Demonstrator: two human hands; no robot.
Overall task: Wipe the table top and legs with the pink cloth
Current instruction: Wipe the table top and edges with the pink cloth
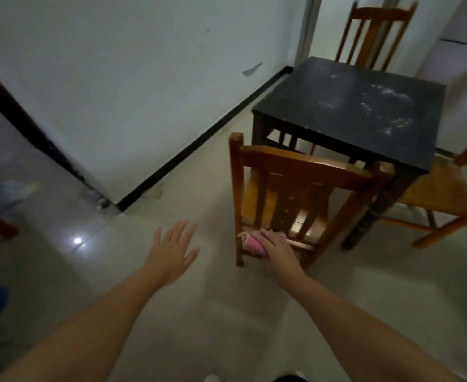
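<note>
Gripping pink cloth [250,242], right hand [278,250] (left hand [171,249] spread) before table [337,106] edge.

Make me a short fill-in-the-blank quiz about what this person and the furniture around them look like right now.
1. The right hand grips a cloth whose colour is ____.
2. The left hand is spread open and holds ____.
3. The table top is dark, with smears of a ____ colour.
4. The number of wooden chairs in view around the table is ____.

Missing words: pink; nothing; whitish; three
</note>
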